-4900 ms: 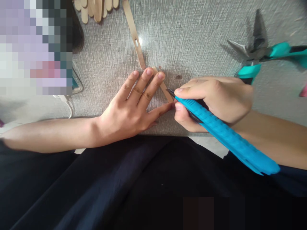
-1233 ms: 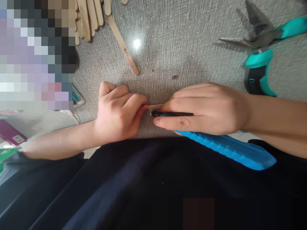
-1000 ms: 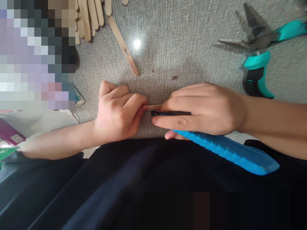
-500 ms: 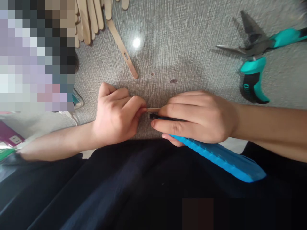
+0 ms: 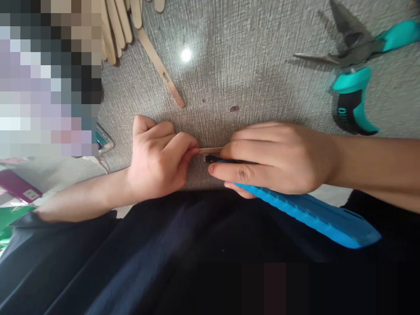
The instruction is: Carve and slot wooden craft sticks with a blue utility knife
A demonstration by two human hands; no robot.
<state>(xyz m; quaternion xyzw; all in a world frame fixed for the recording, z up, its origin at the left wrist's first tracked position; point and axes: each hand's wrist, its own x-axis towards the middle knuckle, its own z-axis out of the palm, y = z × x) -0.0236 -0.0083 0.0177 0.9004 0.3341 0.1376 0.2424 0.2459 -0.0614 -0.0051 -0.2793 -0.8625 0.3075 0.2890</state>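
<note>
Between my hands a wooden craft stick point(image 5: 210, 150) lies edge-up, only a short stretch of it showing. My left hand point(image 5: 160, 155) is closed, its thumb and forefinger pinching the stick's left end. My right hand point(image 5: 275, 157) wraps a blue utility knife point(image 5: 311, 214), its black front end point(image 5: 213, 159) just below the stick and its handle slanting down to the right over my lap. The fingers of that hand also rest over the stick's right end. No blade can be made out.
Beyond my hands lies a craft stick with a small slot point(image 5: 162, 72), near a pile of craft sticks point(image 5: 120, 26). Teal-and-black pliers point(image 5: 356, 52) lie jaws apart at the upper right. A purple box point(image 5: 19, 186) is at far left. Dark flecks point(image 5: 234, 108) dot the grey tabletop point(image 5: 262, 78).
A slightly longer stretch of craft stick shows between my hands. My right hand and the utility knife have shifted a little rightward. The whole view has also moved somewhat.
</note>
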